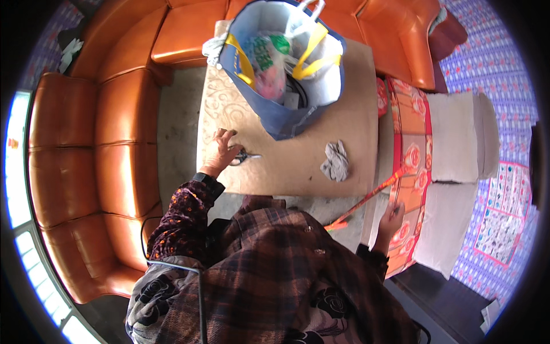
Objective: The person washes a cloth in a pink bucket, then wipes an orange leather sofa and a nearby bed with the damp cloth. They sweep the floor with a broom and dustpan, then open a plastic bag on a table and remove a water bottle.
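My left hand [221,151] is at the left part of a low table, fingers apart and thumb over the dark handles of a pair of scissors [243,156]. The scissors' blades point right; the hand partly hides the handles, so I cannot tell whether it touches them. Off the table's right side is my right hand [390,220], fingers curled, with a small dark spot at the fingertips that is too small to make out. A long red-orange printed strap [365,198] slants just left of it, apart from the hand. A crumpled grey cloth [336,161] lies on the table.
A large blue bag [288,122] with yellow handles stands on the brown-covered table [283,178], holding plastic-wrapped things and a black cable. Orange sofas [124,172] bound the left and far sides. A rose-patterned cover [410,142] and pale cushions [453,137] are at right.
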Motion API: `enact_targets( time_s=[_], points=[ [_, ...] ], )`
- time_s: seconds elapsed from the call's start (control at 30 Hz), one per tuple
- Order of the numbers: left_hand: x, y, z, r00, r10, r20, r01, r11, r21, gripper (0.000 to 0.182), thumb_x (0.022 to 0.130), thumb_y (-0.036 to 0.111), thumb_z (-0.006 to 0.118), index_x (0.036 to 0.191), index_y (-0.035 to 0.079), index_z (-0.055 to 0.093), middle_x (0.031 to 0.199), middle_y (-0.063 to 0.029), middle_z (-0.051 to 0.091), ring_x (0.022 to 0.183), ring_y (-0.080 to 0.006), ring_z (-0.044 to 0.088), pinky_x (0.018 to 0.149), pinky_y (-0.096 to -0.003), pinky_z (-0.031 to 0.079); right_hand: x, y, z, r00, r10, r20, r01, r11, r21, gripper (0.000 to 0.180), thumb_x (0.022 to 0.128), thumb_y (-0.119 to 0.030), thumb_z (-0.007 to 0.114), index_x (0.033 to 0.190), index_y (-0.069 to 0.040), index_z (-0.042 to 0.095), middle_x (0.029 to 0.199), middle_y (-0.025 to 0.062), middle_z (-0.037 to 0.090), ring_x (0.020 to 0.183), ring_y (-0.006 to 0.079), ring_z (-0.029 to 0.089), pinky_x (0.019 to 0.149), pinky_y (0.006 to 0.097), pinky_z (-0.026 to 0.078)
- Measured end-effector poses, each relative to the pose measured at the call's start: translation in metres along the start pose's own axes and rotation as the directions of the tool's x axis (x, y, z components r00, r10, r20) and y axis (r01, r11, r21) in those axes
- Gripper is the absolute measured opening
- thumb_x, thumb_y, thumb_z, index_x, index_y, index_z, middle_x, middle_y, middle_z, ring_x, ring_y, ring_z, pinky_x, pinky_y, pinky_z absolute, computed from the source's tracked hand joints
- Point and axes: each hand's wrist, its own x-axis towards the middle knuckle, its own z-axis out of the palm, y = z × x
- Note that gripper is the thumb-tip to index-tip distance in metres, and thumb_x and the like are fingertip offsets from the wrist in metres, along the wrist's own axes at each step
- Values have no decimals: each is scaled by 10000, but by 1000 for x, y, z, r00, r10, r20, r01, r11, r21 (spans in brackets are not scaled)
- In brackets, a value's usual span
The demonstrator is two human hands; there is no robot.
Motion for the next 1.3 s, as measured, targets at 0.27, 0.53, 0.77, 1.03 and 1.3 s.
enact_targets(
  time_s=[0.27,0.53,0.77,1.03,1.3],
  points=[
    [100,-32,-33,920,-111,-376,109,994,-29,457,747,204,832,1148,89,645,936,-100,620,789,-247,651,681,-376,538,-49,-16,-10,982,80,170,-19,943,-331,302,922,-129,667,1181,18,617,772,136,671,688,228,666,664,358,544],
    [166,-37,-33,935,-97,-341,-18,947,-320,265,803,106,719,1046,21,652,921,-139,663,771,-255,664,693,-374,537,-47,-20,17,924,101,369,-9,970,-241,223,883,-149,690,1088,-63,677,761,159,694,687,293,693,652,406,547],
    [81,-53,-27,963,-271,4,259,916,-306,196,904,175,711,839,-10,731,673,-60,671,615,-82,599,567,-289,486,-66,-30,48,857,234,459,-200,972,-123,247,875,-230,707,1039,-46,703,788,196,704,761,318,723,682,394,555],
    [115,104,-153,852,-122,-509,-79,931,-356,118,956,134,688,1002,25,695,782,0,655,675,-38,556,575,-189,433,-143,20,50,759,346,552,-359,929,-88,219,866,-243,720,993,-66,716,771,162,722,746,296,728,687,397,570],
    [255,169,-118,848,529,32,-471,724,504,550,772,383,797,1179,35,671,1118,-197,697,1087,-368,656,908,-431,518,-162,21,46,804,274,528,-282,957,-67,189,875,-220,705,983,-65,711,776,162,724,755,314,729,687,413,568]
  ],
)
